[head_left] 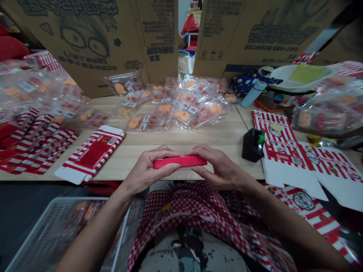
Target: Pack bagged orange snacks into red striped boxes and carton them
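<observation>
My left hand (148,170) and my right hand (217,166) hold a narrow red folded carton (180,161) between them, one at each end, above the wooden table (176,145). Its long side faces me. A flat red-and-white striped carton blank (91,154) lies on the table to the left of my hands. Beyond them is a heap of clear plastic packets (181,107) holding orange and red pieces. A large printed striped blank (295,149) lies to the right.
A black dispenser (252,145) stands near my right hand. Striped blanks (36,145) are piled at the left. A white plastic crate (53,230) sits below the table's front edge at the left. Upright cardboard panels (90,41) rise behind the table, and a checked apron (193,223) covers my lap.
</observation>
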Motion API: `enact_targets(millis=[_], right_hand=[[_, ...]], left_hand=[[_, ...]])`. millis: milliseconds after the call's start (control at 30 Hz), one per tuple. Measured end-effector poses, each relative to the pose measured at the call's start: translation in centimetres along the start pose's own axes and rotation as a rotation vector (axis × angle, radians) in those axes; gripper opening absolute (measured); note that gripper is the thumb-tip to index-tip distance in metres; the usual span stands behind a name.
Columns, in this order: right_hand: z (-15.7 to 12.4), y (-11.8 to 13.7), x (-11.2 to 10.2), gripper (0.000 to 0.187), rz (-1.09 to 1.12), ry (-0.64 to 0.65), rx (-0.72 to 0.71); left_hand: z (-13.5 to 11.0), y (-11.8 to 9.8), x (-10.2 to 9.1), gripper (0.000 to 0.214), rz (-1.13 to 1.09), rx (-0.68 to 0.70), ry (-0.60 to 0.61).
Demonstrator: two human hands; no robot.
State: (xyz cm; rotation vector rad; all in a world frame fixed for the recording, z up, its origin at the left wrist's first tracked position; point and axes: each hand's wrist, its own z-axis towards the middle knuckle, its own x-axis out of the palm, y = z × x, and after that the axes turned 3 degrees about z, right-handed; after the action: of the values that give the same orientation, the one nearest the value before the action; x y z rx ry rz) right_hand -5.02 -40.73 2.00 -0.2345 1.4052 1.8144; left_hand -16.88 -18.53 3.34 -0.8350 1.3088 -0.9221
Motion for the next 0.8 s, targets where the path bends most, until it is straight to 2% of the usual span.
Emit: enact_targets(millis=[100,200,300,400,500,633,733,800], right_hand=[[0.5,0.3,-0.4,0.012,0.028,0.028,0.022],[0.7,0.0,-0.5,0.017,0.061,0.017,0.048],[0.7,-0.9,0.1,0.019,0.03,-0.098,0.025],[0.7,-2.5,1.1,0.032,-0.122,-0.209,-0.094],[0.7,-4.1,2.0,0.042,-0.222,-0.251,-0.239],[1.4,-4.5,2.6,0.041,-0.237,-0.315,-0.315],[1.8,-3.6,2.2,0.038,-0.183,-0.364,-0.299],[1.1,-3.7,1.1,0.038,-0.201,-0.384,-0.206]], left_hand=[[-0.2,-0.1,0.1,0.02,0.017,0.017,0.0],[-0.3,0.3,0.4,0.022,0.036,0.024,-0.027],[-0.2,1.3,0.8,0.027,0.065,0.026,-0.187],[0.0,2.6,0.9,0.04,0.159,0.185,-0.318],[0.6,3.2,0.5,0.035,0.317,0.359,-0.312],[1.8,2.1,-0.1,0.025,0.532,0.363,-0.236],[2.7,1.2,-0.1,0.03,0.611,0.397,-0.18],[3.3,1.5,0.2,0.033,0.652,0.472,-0.228]])
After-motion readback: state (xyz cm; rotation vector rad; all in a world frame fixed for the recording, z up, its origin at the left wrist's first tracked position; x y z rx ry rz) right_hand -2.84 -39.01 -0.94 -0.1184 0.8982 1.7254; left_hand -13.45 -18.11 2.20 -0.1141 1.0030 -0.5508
